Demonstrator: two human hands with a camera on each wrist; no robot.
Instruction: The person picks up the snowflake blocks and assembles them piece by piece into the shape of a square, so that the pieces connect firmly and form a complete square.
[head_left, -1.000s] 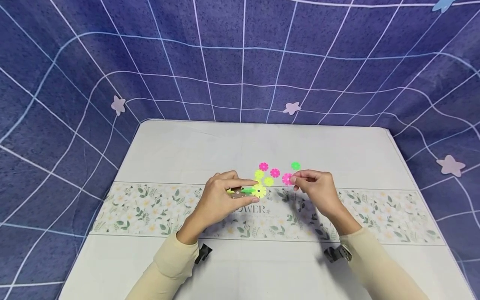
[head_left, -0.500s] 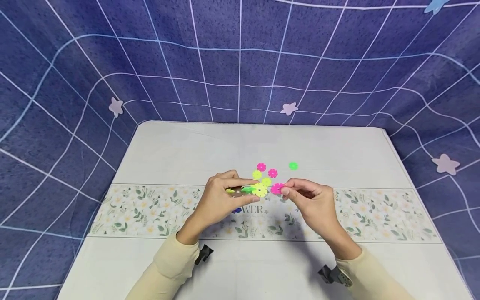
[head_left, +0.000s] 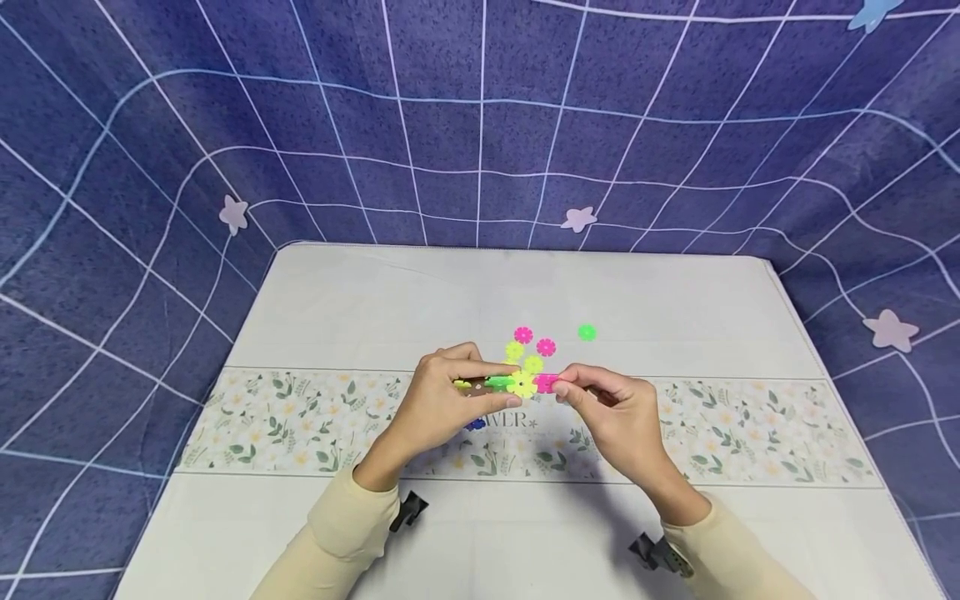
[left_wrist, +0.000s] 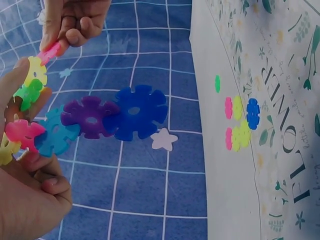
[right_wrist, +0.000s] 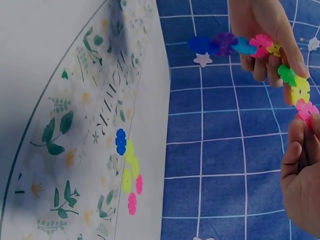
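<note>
My left hand [head_left: 442, 392] holds a chain of interlocked flower-shaped plastic discs between thumb and fingers. In the left wrist view, a dark blue disc [left_wrist: 150, 117], a purple disc [left_wrist: 82, 110], a light blue disc [left_wrist: 57, 135] and a pink one [left_wrist: 22, 132] extend out from the grip. A green disc [left_wrist: 29, 95] and a yellow disc [left_wrist: 36, 75] stand at the other end. My right hand [head_left: 622, 421] pinches a pink disc [head_left: 544, 383] edge-on against that yellow disc. Whether their slots are engaged, I cannot tell.
Beyond the hands, loose discs lie on the white tablecloth [head_left: 375, 308]: a green disc [head_left: 587, 332], two pink including one pink disc [head_left: 523, 335], and several yellow ones. A loose blue disc [left_wrist: 253, 114] lies there too. A blue grid curtain [head_left: 435, 133] surrounds the table.
My right hand has moved left and slightly toward me with the pink disc, turning it edge-on and bringing it up to the yellow disc. The left hand has stayed nearly still.
</note>
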